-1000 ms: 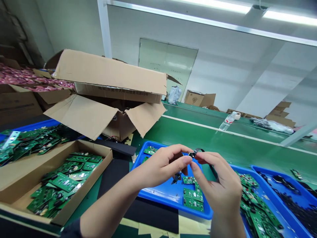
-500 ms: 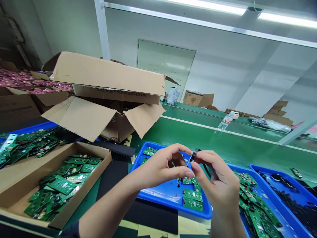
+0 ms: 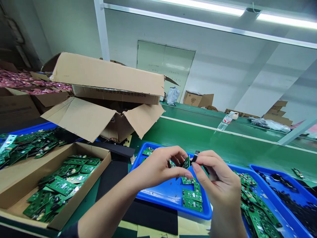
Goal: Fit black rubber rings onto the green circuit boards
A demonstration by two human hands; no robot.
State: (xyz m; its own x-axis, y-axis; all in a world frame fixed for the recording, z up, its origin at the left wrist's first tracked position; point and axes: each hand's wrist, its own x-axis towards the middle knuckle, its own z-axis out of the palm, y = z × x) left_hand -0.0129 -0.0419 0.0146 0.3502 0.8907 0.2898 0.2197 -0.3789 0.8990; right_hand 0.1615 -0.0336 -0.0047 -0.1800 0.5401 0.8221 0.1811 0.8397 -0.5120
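Above the blue tray point(image 3: 158, 195), my left hand point(image 3: 162, 165) is closed on a small green circuit board point(image 3: 187, 162), gripped between thumb and fingers. My right hand point(image 3: 216, 178) pinches a thin, bent black strip point(image 3: 195, 156) close against the board's right edge. Whether strip and board are joined I cannot tell. Fingers hide part of both. Under the hands, several green circuit boards point(image 3: 192, 199) lie in the tray, with tiny dark bits scattered on its bottom.
Left stands a cardboard box point(image 3: 79, 195) of circuit boards; behind it is an open carton point(image 3: 109, 74). To the right are a tray of boards point(image 3: 259, 211) and another tray with black parts point(image 3: 297, 201). A water bottle point(image 3: 226, 121) stands farther back.
The circuit board in my left hand has turned, showing more of its green face. The black strip now stands more upright in my right fingers. Both hands stay nearly in place.
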